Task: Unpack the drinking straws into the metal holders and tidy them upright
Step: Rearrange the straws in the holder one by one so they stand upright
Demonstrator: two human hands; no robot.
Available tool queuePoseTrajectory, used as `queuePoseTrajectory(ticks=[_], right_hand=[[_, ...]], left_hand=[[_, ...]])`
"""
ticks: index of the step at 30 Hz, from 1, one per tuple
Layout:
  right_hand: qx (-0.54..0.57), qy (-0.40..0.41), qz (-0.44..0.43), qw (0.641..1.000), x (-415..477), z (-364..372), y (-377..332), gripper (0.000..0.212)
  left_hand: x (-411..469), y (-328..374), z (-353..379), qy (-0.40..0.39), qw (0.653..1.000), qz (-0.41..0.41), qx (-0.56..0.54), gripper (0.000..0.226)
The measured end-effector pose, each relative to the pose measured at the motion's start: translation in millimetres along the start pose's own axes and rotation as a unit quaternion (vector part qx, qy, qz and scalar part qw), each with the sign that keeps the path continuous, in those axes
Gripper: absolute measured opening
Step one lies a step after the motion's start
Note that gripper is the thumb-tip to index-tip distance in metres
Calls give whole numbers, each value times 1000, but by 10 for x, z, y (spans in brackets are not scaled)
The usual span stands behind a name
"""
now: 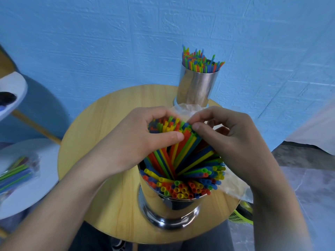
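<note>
The left hand grips the upper end of a bundle of straws. Its fingers curl over the far side of the tips and its thumb presses against the near side. The right hand meets the same bundle and pinches a few tips between thumb and index finger, with its other fingers loosely curled. The two hands sit close together, thumbs nearly touching.

The bundle tilts away from the person. Its lower ends sit inside the near holder, a polished metal cup directly below the wrists. Loose straws in red, yellow, green and blue fill the holder's near and right side, leaning outward with their open ends up.

Just beyond the fingertips lies a crumpled clear wrapper. More clear plastic shows under the right wrist, beside the near holder.

Beyond the wrapper stands the far holder, upright. Its straws stand at uneven heights and splay slightly at the top.

Both holders rest on a round wooden table.

Left of the left forearm, a white round surface carries a packet of straws, lying flat inside clear plastic. A blue wall rises beyond the table.
</note>
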State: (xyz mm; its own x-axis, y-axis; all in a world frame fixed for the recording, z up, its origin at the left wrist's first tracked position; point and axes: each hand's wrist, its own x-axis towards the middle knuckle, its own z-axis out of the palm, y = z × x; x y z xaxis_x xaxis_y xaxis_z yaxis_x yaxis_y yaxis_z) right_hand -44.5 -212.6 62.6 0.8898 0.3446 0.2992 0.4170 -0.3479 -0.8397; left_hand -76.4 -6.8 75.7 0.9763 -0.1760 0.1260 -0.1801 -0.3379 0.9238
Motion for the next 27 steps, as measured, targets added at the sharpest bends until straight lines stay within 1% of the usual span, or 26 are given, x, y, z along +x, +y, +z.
queuePoseTrajectory(ticks=[2,5,7,14,18,20,22,27], right_hand=[[3,1,3,1000,-5,-4,6,15],[5,7,1,1000,-14,-2,15,14],[7,9,-1,1000,-19,4,14,14],[7,14,-2,1000,-33,-1,26,14],[12,14,-7,1000,-42,-6,9,15],[12,13,-10,1000,-45,-4,6,15],[14,14,-11,1000,-50,-1,4,15],[8,25,-15,1000,-58,-2,-15,14]], left_hand=[[-3,-1,-4,8,1000,-3,-7,15],[8,-29,3,46,999,-6,12,22],[16,-36,7,59,998,-13,11,23],[24,-28,8,66,998,-15,9,17],[23,-25,11,74,997,-4,13,11],[18,-23,14,70,997,2,20,13],[15,-15,22,65,997,13,25,15],[56,40,12,54,995,56,59,10]])
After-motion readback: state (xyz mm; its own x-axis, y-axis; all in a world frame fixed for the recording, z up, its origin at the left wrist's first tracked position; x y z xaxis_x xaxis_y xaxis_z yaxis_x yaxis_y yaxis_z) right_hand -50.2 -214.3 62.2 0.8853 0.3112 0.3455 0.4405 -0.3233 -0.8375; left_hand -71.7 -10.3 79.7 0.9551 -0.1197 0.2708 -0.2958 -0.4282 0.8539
